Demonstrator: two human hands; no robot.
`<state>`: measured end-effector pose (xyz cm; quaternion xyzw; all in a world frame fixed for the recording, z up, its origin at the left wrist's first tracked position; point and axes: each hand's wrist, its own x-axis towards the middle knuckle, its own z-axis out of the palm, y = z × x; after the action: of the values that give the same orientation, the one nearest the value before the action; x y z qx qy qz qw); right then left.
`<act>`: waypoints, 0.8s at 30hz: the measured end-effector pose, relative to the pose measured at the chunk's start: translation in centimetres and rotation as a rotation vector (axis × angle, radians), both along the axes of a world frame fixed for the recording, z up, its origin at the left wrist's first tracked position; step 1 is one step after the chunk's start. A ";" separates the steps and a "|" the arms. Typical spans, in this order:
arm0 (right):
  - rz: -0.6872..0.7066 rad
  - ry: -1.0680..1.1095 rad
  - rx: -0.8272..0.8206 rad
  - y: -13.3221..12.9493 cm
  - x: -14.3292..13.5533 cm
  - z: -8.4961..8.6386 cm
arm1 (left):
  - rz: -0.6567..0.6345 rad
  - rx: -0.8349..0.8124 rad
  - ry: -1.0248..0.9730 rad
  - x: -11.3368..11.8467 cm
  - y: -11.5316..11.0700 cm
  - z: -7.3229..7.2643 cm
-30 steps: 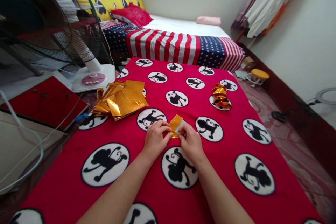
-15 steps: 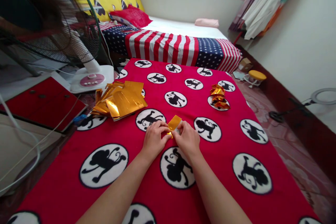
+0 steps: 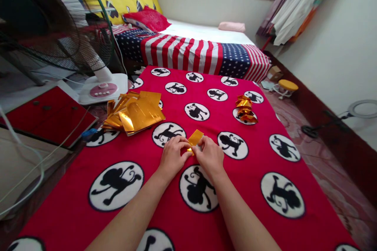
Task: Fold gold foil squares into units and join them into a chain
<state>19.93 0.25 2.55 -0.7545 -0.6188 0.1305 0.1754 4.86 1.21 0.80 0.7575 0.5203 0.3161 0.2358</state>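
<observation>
A small piece of gold foil paper [image 3: 195, 137], partly folded, lies at the middle of the red monkey-print cloth [image 3: 165, 208]. My left hand [image 3: 175, 155] pinches its near left edge between thumb and fingers. From the other side my right hand [image 3: 209, 155] grips the near right edge, its thumb close to the left one. The fingertips hide part of the fold. Left of the hands lies a loose pile of flat gold foil sheets [image 3: 141, 111]. A row of folded gold foil pieces [image 3: 246, 109] rests to the right.
A fan [image 3: 101, 82] with blurred blades stands at the left beside a red-topped cabinet [image 3: 47, 111]. Beyond the cloth is a bed [image 3: 191, 53] with a flag-patterned cover. A yellow stool [image 3: 288, 85] and a ring-shaped stand [image 3: 363, 108] are on the right.
Both hands stay in nearly the same place on the gold foil paper. Only tiny finger shifts show, and the piles look unchanged.
</observation>
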 end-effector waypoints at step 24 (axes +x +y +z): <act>0.272 -0.025 0.098 4.0 -0.4 0.2 | -0.029 0.125 0.024 0.0 -0.7 -0.4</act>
<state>19.54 4.21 2.79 -0.6560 -0.7229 0.1134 0.1850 4.87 0.55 0.39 0.7819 0.4913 0.3354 0.1863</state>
